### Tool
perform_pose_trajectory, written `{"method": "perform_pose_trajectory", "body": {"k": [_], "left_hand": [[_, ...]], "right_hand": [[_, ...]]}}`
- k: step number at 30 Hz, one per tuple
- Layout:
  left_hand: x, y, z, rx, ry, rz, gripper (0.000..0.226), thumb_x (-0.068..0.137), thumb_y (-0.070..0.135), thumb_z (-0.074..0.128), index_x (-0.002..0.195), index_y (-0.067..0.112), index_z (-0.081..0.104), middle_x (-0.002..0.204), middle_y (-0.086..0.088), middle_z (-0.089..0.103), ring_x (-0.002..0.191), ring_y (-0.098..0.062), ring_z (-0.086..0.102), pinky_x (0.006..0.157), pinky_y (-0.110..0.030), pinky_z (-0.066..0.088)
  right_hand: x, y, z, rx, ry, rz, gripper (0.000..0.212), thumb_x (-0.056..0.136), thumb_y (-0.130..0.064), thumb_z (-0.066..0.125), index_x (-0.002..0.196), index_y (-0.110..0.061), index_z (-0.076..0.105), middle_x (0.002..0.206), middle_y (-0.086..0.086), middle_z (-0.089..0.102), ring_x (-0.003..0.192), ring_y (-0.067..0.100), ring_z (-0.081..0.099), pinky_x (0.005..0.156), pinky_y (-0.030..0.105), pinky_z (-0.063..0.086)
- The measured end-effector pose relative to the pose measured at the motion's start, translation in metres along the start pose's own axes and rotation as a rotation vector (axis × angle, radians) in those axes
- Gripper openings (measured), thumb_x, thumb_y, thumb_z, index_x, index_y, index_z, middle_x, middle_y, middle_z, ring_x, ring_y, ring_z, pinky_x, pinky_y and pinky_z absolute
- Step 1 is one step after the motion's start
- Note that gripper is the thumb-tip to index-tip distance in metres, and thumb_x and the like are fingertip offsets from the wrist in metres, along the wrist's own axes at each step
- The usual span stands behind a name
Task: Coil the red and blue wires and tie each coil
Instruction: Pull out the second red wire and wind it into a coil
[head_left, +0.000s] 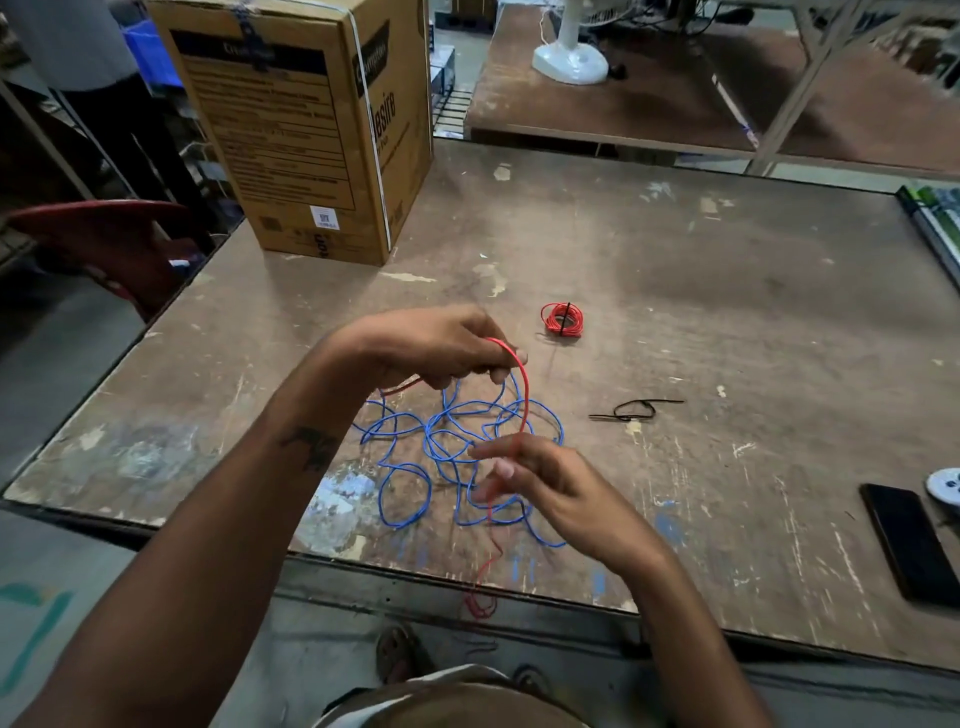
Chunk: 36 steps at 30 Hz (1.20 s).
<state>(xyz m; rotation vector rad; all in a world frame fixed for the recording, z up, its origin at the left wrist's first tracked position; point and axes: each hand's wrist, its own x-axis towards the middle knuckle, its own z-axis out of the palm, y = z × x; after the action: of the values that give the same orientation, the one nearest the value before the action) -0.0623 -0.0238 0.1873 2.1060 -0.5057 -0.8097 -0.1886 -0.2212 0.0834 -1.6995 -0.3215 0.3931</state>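
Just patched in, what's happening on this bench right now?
A person is working a loose red wire: the left hand holds it in a closed grip, and it arcs down to the right hand, which pinches it lower down; its tail hangs off the table edge. The blue wire lies uncoiled in a tangle beneath the hands. One red coil already sits tied further back, and a black tie lies spare to the right.

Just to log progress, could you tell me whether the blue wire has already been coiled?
No, the blue wire lies in a loose tangle on the table, with no tie around it.
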Motion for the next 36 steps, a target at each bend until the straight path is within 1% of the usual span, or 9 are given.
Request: {"method": "perform_pose_trajectory", "body": {"k": [4,7,10,14,19,24,27,30,36], "left_hand": [[-0.011,-0.019,-0.021,0.047,-0.121,0.123,0.021,0.100,0.035,0.073,0.097,0.014,0.079,0.080,0.004,0.054,0.073,-0.013,0.042,0.063,-0.027,0.037],[-0.012,-0.061,-0.018,-0.444,-0.196,0.230,0.022,0.094,0.027,0.079,0.107,0.010,0.076,0.095,-0.007,0.055,0.073,-0.008,0.044,0.061,-0.018,0.038],[-0.006,-0.102,0.007,-0.991,-0.186,0.304,0.021,0.098,0.030,0.075,0.100,0.010,0.070,0.085,-0.003,0.040,0.069,-0.008,0.031,0.054,-0.016,0.033],[-0.002,-0.110,0.052,-1.249,-0.128,0.307,0.021,0.109,0.029,0.051,0.099,0.017,0.064,0.070,0.006,0.036,0.056,-0.006,0.017,0.043,-0.017,0.017],[0.004,-0.078,0.077,-1.708,-0.339,0.383,0.023,0.106,0.036,0.061,0.099,0.014,0.059,0.066,0.007,0.038,0.053,-0.005,0.020,0.044,-0.021,0.017],[-0.002,-0.050,0.064,-1.392,-0.097,0.553,0.038,0.109,0.041,0.045,0.092,0.014,0.064,0.064,0.006,0.044,0.054,-0.009,0.021,0.046,-0.018,0.028],[-0.006,-0.034,0.051,-1.096,0.033,0.784,0.040,0.107,0.044,0.050,0.110,0.009,0.070,0.067,-0.002,0.060,0.047,-0.011,0.040,0.047,-0.028,0.043],[-0.002,-0.022,0.032,-0.808,0.186,0.883,0.043,0.110,0.038,0.045,0.141,0.013,0.064,0.097,-0.010,0.076,0.052,-0.019,0.055,0.053,-0.039,0.049],[0.028,-0.032,0.005,-0.362,0.363,0.823,0.051,0.112,0.008,0.040,0.162,0.002,0.033,0.137,-0.013,0.071,0.091,-0.025,0.078,0.090,-0.035,0.058]], "right_hand": [[0.010,-0.004,0.012,0.410,0.258,-0.097,0.026,0.111,-0.021,0.047,0.116,-0.007,0.069,0.071,0.004,0.052,0.051,0.017,0.052,0.057,0.035,0.056],[0.014,-0.010,0.014,0.854,0.401,-0.142,0.025,0.112,-0.015,0.043,0.128,-0.005,0.059,0.068,0.002,0.041,0.039,0.005,0.031,0.039,0.018,0.028],[0.019,-0.020,0.006,1.032,0.504,-0.139,0.022,0.110,-0.013,0.044,0.118,-0.008,0.064,0.064,-0.001,0.038,0.037,0.002,0.027,0.038,0.018,0.013],[0.026,-0.031,0.004,1.131,0.508,-0.061,0.021,0.109,-0.016,0.046,0.114,-0.012,0.066,0.059,-0.003,0.034,0.035,0.002,0.024,0.036,0.017,0.012],[0.047,-0.054,0.014,1.008,0.521,-0.018,0.021,0.110,-0.016,0.046,0.117,-0.015,0.065,0.061,-0.002,0.038,0.035,0.002,0.023,0.035,0.016,0.016],[0.075,-0.052,0.006,0.607,0.684,-0.012,0.029,0.107,-0.008,0.053,0.126,-0.013,0.075,0.075,-0.002,0.057,0.043,0.004,0.028,0.042,0.019,0.028],[0.084,-0.042,0.015,-0.006,0.682,0.028,0.028,0.098,-0.017,0.065,0.096,-0.040,0.081,0.064,-0.010,0.066,0.051,0.007,0.053,0.056,0.029,0.045],[0.085,-0.036,0.031,-0.378,0.589,0.072,0.031,0.095,-0.011,0.068,0.076,-0.035,0.070,0.059,-0.022,0.065,0.056,-0.003,0.061,0.059,0.027,0.041],[0.054,-0.030,0.056,-0.290,0.569,-0.037,0.023,0.111,-0.025,0.056,0.119,-0.025,0.077,0.064,-0.021,0.058,0.052,0.002,0.048,0.057,0.016,0.035]]}}
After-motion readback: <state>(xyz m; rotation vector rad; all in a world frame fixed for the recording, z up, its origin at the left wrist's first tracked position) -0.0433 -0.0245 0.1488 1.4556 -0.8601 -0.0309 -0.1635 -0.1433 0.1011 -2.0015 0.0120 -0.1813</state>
